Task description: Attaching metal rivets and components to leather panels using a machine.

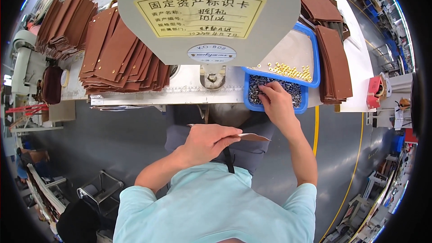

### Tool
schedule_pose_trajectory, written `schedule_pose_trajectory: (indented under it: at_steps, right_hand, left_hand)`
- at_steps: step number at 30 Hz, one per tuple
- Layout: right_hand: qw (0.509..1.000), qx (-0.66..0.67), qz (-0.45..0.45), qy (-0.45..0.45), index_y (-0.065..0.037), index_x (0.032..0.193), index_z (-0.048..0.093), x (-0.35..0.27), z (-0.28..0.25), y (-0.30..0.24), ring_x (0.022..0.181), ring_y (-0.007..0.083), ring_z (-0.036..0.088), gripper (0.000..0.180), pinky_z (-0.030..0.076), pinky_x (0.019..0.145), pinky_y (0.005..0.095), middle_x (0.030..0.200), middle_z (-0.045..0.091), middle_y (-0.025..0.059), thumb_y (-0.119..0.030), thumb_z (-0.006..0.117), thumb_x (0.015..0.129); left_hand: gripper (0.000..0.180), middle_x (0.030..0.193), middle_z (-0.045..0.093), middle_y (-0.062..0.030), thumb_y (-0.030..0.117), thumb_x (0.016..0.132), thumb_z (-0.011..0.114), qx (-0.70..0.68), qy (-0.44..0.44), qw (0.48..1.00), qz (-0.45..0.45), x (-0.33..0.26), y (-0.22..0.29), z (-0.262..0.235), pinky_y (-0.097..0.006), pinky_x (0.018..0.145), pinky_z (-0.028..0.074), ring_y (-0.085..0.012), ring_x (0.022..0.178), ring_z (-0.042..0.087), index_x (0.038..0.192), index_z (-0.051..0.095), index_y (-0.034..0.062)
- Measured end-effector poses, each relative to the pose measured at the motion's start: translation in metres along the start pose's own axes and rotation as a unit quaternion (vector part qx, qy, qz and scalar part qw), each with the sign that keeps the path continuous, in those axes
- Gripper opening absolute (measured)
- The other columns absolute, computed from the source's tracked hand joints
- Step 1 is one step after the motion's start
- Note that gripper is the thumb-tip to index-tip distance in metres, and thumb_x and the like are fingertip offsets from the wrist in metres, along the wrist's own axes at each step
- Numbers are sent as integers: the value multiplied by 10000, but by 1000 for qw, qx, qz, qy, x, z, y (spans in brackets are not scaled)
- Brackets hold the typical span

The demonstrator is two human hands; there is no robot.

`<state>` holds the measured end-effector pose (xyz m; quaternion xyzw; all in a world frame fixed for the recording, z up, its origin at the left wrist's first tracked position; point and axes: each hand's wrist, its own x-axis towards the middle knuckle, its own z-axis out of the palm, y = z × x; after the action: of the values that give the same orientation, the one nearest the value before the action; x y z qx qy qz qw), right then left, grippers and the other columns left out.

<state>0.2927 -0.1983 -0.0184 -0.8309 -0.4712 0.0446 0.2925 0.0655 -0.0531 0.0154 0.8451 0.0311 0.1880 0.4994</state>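
Note:
Above my lap, my left hand (208, 141) is closed around a thin brown leather piece (256, 137), whose pale edge and right end stick out past the fingers. My right hand (280, 104) reaches into a lower blue bin (303, 103) of small dark silvery metal fasteners (295, 91). Its thumb and fingertips are pinched together at the left part of the heap; whatever they hold is too small to make out. Just behind lies a blue tray (316, 58) with gold-coloured rivet caps (290, 70) gathered along its near side.
A large pale machine head (216, 22) overhangs the table, with a metal anvil (212, 80) beneath. A ruler strip (193, 89) runs along the front edge. Stacked brown leather pieces (119, 54) lie to the left, with another stack (332, 63) at the right.

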Motion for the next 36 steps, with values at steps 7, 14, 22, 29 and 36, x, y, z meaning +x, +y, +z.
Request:
schedule_pose_trajectory:
  at_steps: [7,14,22,29,36]
  right_hand:
    - [1000,-12,-19,10,-9,941,755,4,4,7,769,357,687,84,564,720,445,925,663,141,-49,745,868]
    - [999,-33,2,-7,-15,901,743,8,5,5,761,348,688,78,559,707,428,884,672,137,-89,743,876]
    - [992,89,53,72,-10,901,737,-3,-13,-24,720,221,721,57,575,666,330,873,733,98,-49,759,866]
    - [768,534,205,-288,21,1030,768,-28,-47,-59,790,95,702,142,564,716,237,920,762,61,-4,780,890]
    - [702,587,199,-351,31,1025,765,-34,-42,-54,858,94,675,119,543,783,253,961,748,54,5,762,909]
  left_hand:
    - [321,914,773,-93,23,808,835,8,97,977,192,-4,-9,12,-331,613,610,-231,731,751,1102,705,19]
    - [331,932,772,-116,-22,769,825,4,85,964,252,-2,-8,11,-324,612,621,-244,759,761,1076,702,-12]
    - [296,963,779,-121,-11,760,841,-3,81,972,219,-8,-8,9,-329,621,621,-248,788,770,1014,690,-20]
    - [264,941,778,-83,-18,697,863,-48,61,980,182,-6,-19,17,-320,612,609,-227,760,757,888,687,33]
    - [243,934,733,-62,41,707,844,-36,83,964,251,3,-27,20,-318,597,590,-216,771,725,883,678,52]
